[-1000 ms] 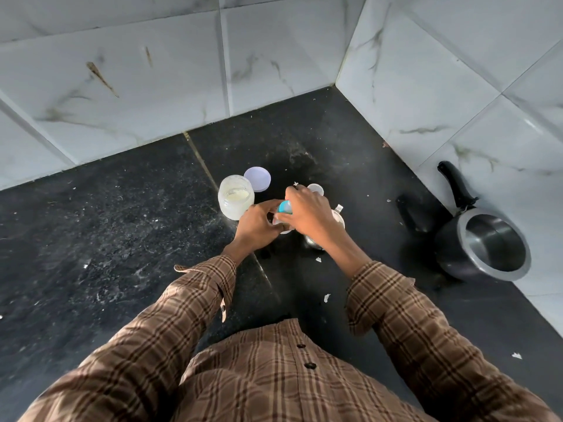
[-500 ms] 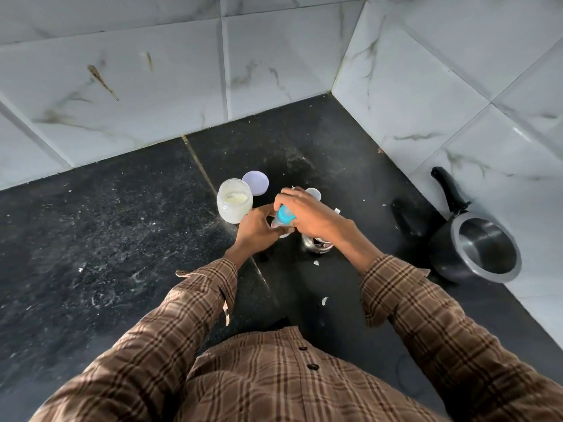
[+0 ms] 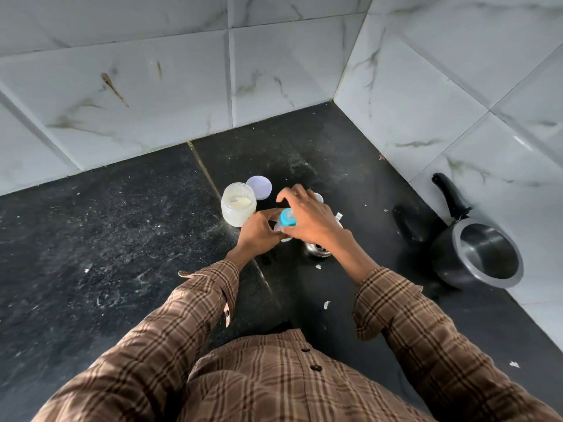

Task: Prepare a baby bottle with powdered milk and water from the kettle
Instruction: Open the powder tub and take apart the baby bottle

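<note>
While the left hand (image 3: 259,231) keeps its grip closed around the baby bottle (image 3: 281,228) on the black table (image 3: 106,239), the right hand (image 3: 307,217) grips the blue cap (image 3: 287,218) from above. An open jar of powder (image 3: 238,204) stands just beside, left of the hands.

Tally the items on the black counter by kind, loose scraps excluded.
Baby bottle, blue collar, held by left hand and right hand: 1
Open powder jar: 1
Loose round lid: 1
Steel cup: 1
Black-handled pot: 1
Total: 5
</note>
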